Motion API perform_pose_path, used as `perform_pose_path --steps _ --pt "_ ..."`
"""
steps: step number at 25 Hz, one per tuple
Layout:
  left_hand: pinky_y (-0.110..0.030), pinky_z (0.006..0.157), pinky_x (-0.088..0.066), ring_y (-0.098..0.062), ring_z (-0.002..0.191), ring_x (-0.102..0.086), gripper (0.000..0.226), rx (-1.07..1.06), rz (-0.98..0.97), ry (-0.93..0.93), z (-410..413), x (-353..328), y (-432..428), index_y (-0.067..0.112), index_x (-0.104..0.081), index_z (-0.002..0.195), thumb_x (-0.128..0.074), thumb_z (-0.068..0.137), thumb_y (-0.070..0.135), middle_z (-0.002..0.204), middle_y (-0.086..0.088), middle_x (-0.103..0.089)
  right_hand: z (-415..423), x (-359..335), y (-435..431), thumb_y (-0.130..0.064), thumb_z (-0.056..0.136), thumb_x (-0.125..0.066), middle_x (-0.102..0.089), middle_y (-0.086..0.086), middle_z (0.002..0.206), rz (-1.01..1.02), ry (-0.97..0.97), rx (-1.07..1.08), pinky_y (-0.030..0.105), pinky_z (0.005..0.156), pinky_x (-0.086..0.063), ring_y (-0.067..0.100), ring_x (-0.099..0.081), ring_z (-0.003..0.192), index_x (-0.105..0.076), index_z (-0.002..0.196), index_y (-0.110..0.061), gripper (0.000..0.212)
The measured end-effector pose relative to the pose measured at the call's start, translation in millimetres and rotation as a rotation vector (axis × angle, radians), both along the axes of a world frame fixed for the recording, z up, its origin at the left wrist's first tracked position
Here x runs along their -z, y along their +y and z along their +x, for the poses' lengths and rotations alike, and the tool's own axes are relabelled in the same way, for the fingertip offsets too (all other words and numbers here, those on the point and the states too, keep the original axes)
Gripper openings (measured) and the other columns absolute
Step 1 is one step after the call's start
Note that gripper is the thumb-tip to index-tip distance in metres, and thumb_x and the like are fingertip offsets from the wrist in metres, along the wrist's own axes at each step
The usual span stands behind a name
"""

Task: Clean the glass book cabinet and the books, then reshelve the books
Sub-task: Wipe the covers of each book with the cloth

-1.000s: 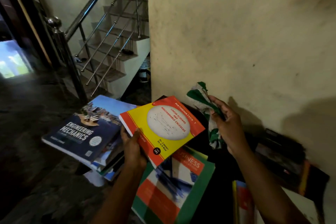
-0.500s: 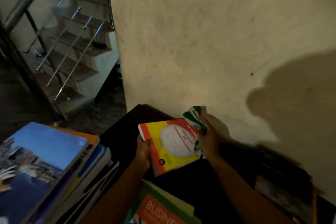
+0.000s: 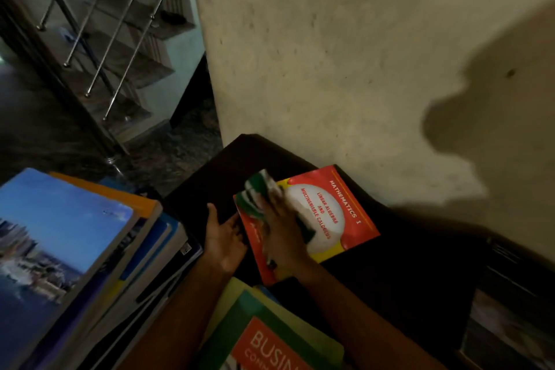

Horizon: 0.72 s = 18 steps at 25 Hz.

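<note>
Right hand [image 3: 282, 237]: pressing green-and-white cloth [image 3: 259, 194] onto the cover; motion-blurred, so cannot tell whether the fingers curl round it.
Left hand [image 3: 223, 239]: against the book's left edge, bracing; pinch or plain touch unclear.
Mathematics book [image 3: 342, 213]: under the cloth hand, flat on dark surface [image 3: 405, 249].
Change: a second ago lifted in left hand, cloth clear of it; now laid down, cloth across cover.
Meaning: wiping likely under way; reshelving not yet.
Stack of books [image 3: 75, 249]: well left of left hand.

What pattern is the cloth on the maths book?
The cloth is green-and-white striped, somewhat motion-blurred; the head view shows it.
</note>
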<state>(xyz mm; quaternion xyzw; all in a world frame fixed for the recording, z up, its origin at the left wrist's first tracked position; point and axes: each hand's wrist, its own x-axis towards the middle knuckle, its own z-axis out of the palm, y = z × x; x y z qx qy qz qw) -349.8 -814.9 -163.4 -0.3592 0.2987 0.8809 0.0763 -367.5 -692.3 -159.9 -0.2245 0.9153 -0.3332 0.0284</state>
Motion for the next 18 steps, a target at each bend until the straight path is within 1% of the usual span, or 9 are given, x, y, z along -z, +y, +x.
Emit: perform_pose_path --steps 2,5,7,9,10,12,14,16,18 --pt "-0.041 0.079 -0.049 -0.03 0.092 -0.062 0.077 -0.067 0.086 0.045 1.3 0.3 -1.7 0.011 -0.054 0.122 -0.024 0.086 0.071 0.095 -0.016 -0.069 15.9 -4.7 -8.5 -0.003 0.095 -0.041 -0.011 -0.003 0.154 -0.134 -0.093 -0.116 0.03 0.119 -0.005 0.003 0.001 0.137 -0.019 0.145 -0.027 0.059" --pt "-0.042 0.074 -0.055 -0.033 0.086 -0.067 0.068 -0.086 0.122 0.101 2.3 -9.4 3.8 0.012 -0.055 0.123 -0.026 0.09 0.064 0.104 -0.021 -0.067 29.9 -18.8 10.4 -0.005 0.095 -0.044 -0.04 0.0 0.145 -0.393 -0.316 -0.043 0.033 0.114 -0.028 0.01 -0.032 0.135 -0.041 0.135 -0.029 0.046" --pt "-0.039 0.074 -0.051 -0.03 0.089 -0.061 0.043 0.065 -0.164 0.109 -1.0 -21.1 15.6 0.015 -0.051 0.128 -0.046 0.094 0.041 0.112 -0.019 -0.061 29.0 -39.5 39.1 -0.012 0.096 -0.046 -0.051 0.0 0.135 -0.55 -0.373 0.211 0.029 0.105 -0.039 0.011 -0.047 0.122 -0.042 0.133 -0.031 0.041" --pt "-0.04 0.07 -0.052 -0.028 0.086 -0.061 0.04 0.082 -0.522 0.097 -7.9 -38.3 29.1 0.018 -0.046 0.127 -0.059 0.089 0.013 0.11 -0.018 -0.061 24.1 -63.6 74.7 -0.006 0.095 -0.046 -0.052 0.001 0.133 -0.655 -0.269 0.411 0.025 0.103 -0.039 0.013 -0.048 0.122 -0.045 0.134 -0.025 0.043" --pt "-0.045 0.074 -0.053 -0.03 0.09 -0.062 0.04 0.065 -0.586 0.137 -11.9 -48.2 35.0 0.02 -0.046 0.123 -0.061 0.088 0.008 0.112 -0.019 -0.062 20.7 -74.6 91.8 -0.004 0.095 -0.046 -0.051 0.0 0.135 -0.677 -0.213 0.445 0.025 0.104 -0.038 0.013 -0.047 0.124 -0.047 0.132 -0.026 0.044" --pt "-0.052 0.086 -0.052 -0.031 0.1 -0.063 0.036 0.053 -0.66 0.271 -16.8 -72.4 45.3 0.026 -0.048 0.117 -0.061 0.088 0.009 0.116 -0.017 -0.063 19.5 -98.8 117.9 -0.004 0.095 -0.047 -0.052 0.001 0.136 -0.711 -0.165 0.449 0.031 0.106 -0.038 0.014 -0.048 0.124 -0.048 0.124 -0.038 0.045" --pt "-0.049 0.089 -0.052 -0.024 0.102 -0.063 0.032 0.077 -0.813 0.449 -12.9 -93.4 53.7 0.026 -0.05 0.117 -0.061 0.089 0.013 0.116 -0.009 -0.064 20.8 -114.6 136.5 -0.006 0.094 -0.049 -0.054 -0.002 0.133 -0.722 -0.112 0.461 0.041 0.107 -0.039 0.016 -0.051 0.123 -0.048 0.116 -0.051 0.05" --pt "-0.034 0.088 -0.054 -0.012 0.104 -0.063 0.029 0.064 -0.972 0.685 4.2 -110.7 57.3 0.025 -0.052 0.117 -0.061 0.089 0.023 0.114 0.006 -0.064 25.0 -129.7 149.8 -0.007 0.094 -0.05 -0.055 -0.006 0.132 -0.727 -0.073 0.47 0.042 0.106 -0.04 0.014 -0.051 0.122 -0.047 0.118 -0.053 0.052" --pt "-0.014 0.082 -0.049 0.003 0.103 -0.059 0.027 0.064 -1.17 0.89 22.9 -121.7 52.8 0.034 -0.054 0.113 -0.06 0.087 0.031 0.107 0.022 -0.063 28.6 -144.8 157.6 -0.007 0.094 -0.05 -0.054 -0.007 0.132 -0.757 -0.053 0.459 0.036 0.106 -0.04 0.012 -0.051 0.121 -0.046 0.122 -0.046 0.048"
